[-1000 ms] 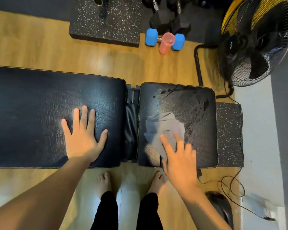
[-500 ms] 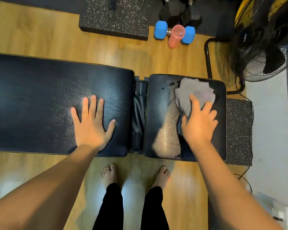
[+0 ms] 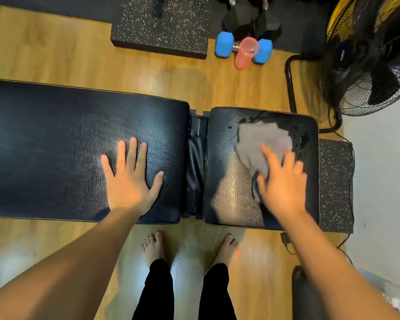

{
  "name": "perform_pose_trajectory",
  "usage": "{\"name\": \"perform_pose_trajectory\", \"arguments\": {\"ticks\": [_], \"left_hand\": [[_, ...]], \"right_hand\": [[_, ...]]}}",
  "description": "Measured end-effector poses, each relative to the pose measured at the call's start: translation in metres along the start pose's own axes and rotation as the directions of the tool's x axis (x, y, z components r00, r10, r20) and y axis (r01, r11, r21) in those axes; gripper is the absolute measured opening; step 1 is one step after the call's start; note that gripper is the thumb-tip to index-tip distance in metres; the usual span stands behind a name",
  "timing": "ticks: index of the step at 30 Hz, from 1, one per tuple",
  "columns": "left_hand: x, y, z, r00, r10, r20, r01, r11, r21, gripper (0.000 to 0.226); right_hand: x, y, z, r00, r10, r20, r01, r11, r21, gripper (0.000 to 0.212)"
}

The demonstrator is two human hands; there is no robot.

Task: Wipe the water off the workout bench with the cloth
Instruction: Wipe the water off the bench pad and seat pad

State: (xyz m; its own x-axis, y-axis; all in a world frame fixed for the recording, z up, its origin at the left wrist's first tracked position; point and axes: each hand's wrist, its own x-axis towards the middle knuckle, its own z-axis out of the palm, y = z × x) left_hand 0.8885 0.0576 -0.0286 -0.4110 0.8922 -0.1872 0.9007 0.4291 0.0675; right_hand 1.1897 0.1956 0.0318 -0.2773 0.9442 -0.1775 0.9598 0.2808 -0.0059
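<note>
Wooden gym floor surrounds the black workout bench [image 3: 56,146], where the left hand [image 3: 131,181] rests flat, fingers spread, on the long pad while the right hand [image 3: 284,183] presses the grey cloth [image 3: 261,142] with straight fingers onto the short seat pad, mid-wipe; dark water patches [image 3: 303,137] beside the cloth probably call for a pass toward that far right corner.

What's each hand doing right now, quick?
Left hand: open, flat on the long bench pad.
Right hand: open, fingers pressing the cloth on the seat pad.
</note>
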Motion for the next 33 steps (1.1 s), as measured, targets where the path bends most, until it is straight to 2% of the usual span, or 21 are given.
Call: {"name": "perform_pose_trajectory", "arguments": {"ticks": [4, 7, 9, 11, 15, 18, 21, 24, 28, 30, 31, 33], "left_hand": [[0.0, 0.0, 0.002, 1.0, -0.001, -0.004, 0.001, 1.0, 0.003, 0.077], [0.0, 0.001, 0.001, 1.0, -0.003, -0.01, 0.003, 1.0, 0.001, 0.077], [0.0, 0.001, 0.0, 1.0, -0.001, -0.011, 0.001, 1.0, -0.012, 0.077], [0.0, 0.0, 0.0, 1.0, -0.002, -0.017, 0.002, 1.0, -0.001, 0.077], [0.0, 0.0, -0.001, 1.0, -0.001, -0.007, 0.001, 1.0, 0.001, 0.077], [0.001, 0.0, -0.001, 1.0, 0.001, -0.008, -0.001, 1.0, -0.006, 0.077], [0.0, 0.001, 0.0, 1.0, 0.006, -0.015, -0.006, 1.0, -0.018, 0.077], [-0.001, 0.001, -0.001, 1.0, 0.004, -0.018, -0.005, 1.0, -0.017, 0.077], [0.0, 0.001, -0.001, 1.0, -0.003, -0.008, 0.002, 1.0, -0.027, 0.077], [0.001, 0.003, -0.002, 1.0, -0.008, 0.005, 0.008, 1.0, -0.006, 0.077], [0.001, 0.003, -0.003, 1.0, -0.013, 0.012, 0.013, 1.0, 0.006, 0.077], [0.003, 0.004, -0.004, 0.999, -0.023, 0.023, 0.023, 0.999, 0.026, 0.077]], "right_hand": [[0.057, 0.004, -0.005, 0.956, 0.29, -0.031, -0.285, 0.95, 0.125, 0.064], [0.053, -0.014, -0.005, 0.957, 0.285, -0.062, -0.281, 0.958, 0.06, 0.065], [0.025, -0.029, -0.002, 0.986, 0.161, -0.051, -0.159, 0.987, 0.03, 0.069], [-0.013, -0.042, 0.002, 0.999, -0.037, -0.01, 0.037, 0.999, -0.003, 0.076], [-0.066, -0.04, 0.014, 0.944, -0.312, 0.104, 0.319, 0.947, -0.051, 0.089], [-0.052, -0.015, 0.01, 0.915, -0.39, 0.098, 0.397, 0.916, -0.061, 0.088], [-0.008, 0.004, 0.0, 0.956, -0.286, 0.063, 0.29, 0.955, -0.062, 0.08], [0.049, 0.011, -0.008, 0.998, -0.055, 0.012, 0.055, 0.998, -0.022, 0.07], [0.101, 0.005, -0.012, 0.975, 0.221, 0.009, -0.22, 0.971, 0.092, 0.063], [0.096, -0.013, -0.011, 0.97, 0.242, -0.01, -0.241, 0.968, 0.068, 0.064], [0.084, -0.023, -0.01, 0.978, 0.206, -0.022, -0.205, 0.978, 0.04, 0.066], [0.045, -0.043, -0.004, 0.999, 0.045, -0.026, -0.045, 0.999, -0.002, 0.07]]}}
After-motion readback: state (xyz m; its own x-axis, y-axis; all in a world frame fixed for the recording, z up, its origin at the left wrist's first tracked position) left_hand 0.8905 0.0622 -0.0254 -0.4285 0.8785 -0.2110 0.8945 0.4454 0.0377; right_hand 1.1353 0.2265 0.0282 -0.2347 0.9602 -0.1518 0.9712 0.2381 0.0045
